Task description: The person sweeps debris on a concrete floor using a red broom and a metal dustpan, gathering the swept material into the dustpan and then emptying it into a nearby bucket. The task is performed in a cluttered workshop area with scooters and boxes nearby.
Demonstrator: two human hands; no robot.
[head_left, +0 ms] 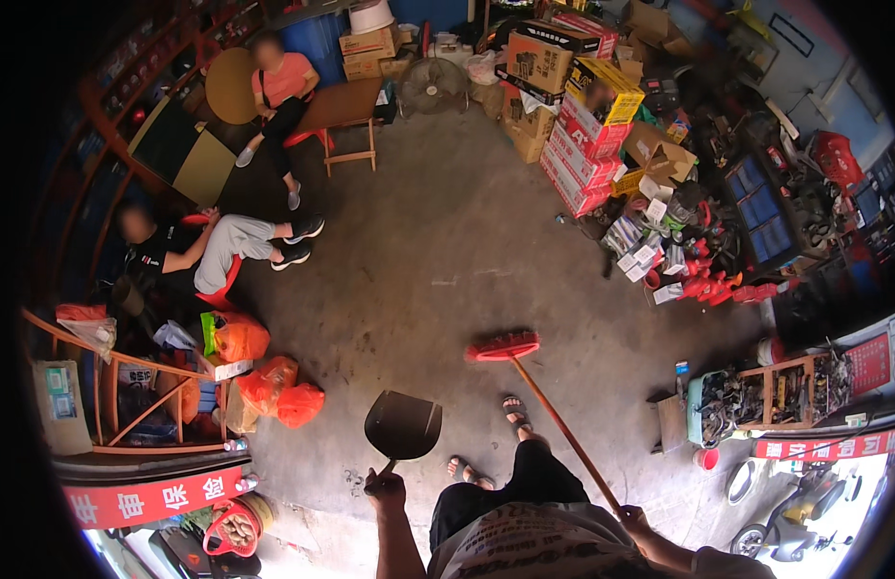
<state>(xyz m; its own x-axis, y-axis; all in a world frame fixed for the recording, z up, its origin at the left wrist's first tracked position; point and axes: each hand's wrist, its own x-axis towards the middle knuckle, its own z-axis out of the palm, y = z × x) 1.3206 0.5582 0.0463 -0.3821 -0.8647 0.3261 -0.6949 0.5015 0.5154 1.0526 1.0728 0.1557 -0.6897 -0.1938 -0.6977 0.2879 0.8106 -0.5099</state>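
Note:
My left hand [386, 487] is closed round the short handle of a dark dustpan [402, 427]. The pan's wide face is held out ahead of me, left of my sandalled feet. My right hand [636, 521] grips the upper end of a long wooden-handled broom [563, 425], low at the right. Its red head [505, 345] is down at the concrete floor [409, 261], ahead of my feet and to the right of the dustpan, apart from it. I cannot make out any swept dirt beside the bristles.
Orange plastic bags [274, 386] lie at the left. One person [230, 256] sits behind them; another [288, 82] sits farther back beside a folding table [349, 104]. A floor fan [432, 87] stands at the back. Stacked cartons [585, 145] and parts line the right, with a metal-filled cart [776, 391] nearer.

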